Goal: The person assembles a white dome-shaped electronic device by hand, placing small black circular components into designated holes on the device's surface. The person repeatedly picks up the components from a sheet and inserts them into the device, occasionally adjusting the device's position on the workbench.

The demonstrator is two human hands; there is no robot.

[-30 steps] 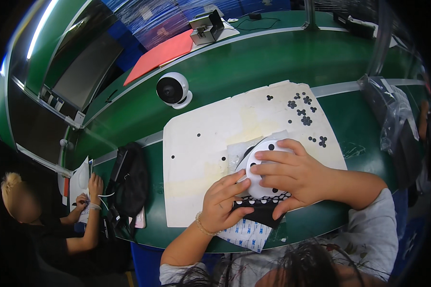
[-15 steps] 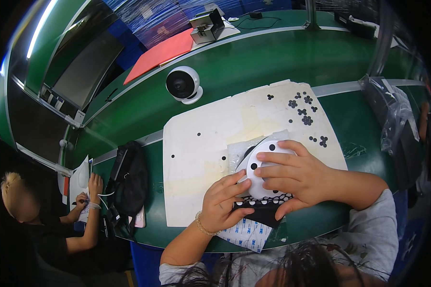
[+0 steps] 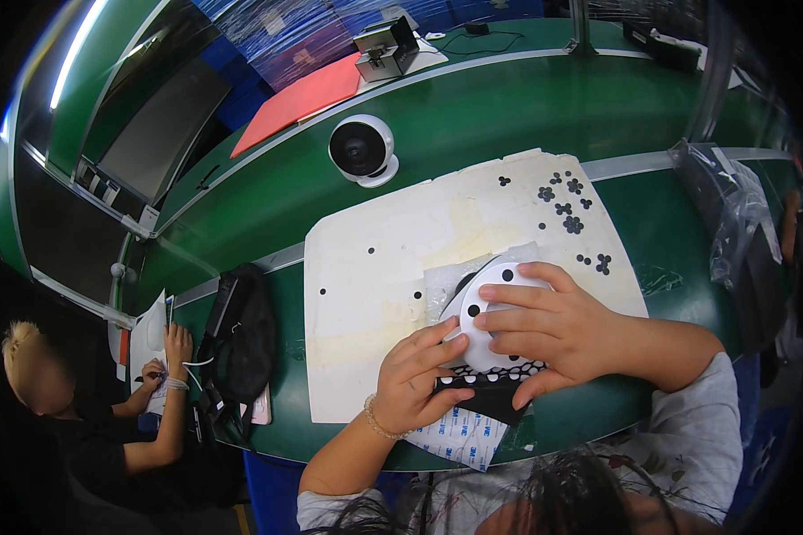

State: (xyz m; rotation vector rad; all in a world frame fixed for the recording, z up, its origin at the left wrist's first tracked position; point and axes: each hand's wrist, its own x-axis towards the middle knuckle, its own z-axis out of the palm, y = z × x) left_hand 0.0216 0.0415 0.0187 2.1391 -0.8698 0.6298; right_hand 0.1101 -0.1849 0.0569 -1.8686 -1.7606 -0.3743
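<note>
A white round disc [image 3: 484,344] with several black round dots sits tilted between my hands. My right hand [image 3: 553,325] spreads its fingers over the disc's face and far edge, its thumb lower down near a black sheet. My left hand [image 3: 419,379] has its fingertips against the disc's near left edge, with the thumb by the black sheet with white dots [image 3: 477,379]. Under the disc lies a translucent foam sheet [image 3: 439,278]. A white backing sheet with blue print [image 3: 464,437] lies below my hands. The disc's underside is hidden.
A worn white board [image 3: 357,330] carries several loose black dots and clusters of black dots [image 3: 573,225]. Behind it stands a white ball-shaped device with a black face [image 3: 361,148]. A black bag [image 3: 245,330] lies left, near another person [image 3: 152,428]. Plastic-wrapped material [image 3: 723,205] is at right.
The white ball-shaped device has shifted slightly to the right. My hands and the disc stay almost in the same place.
</note>
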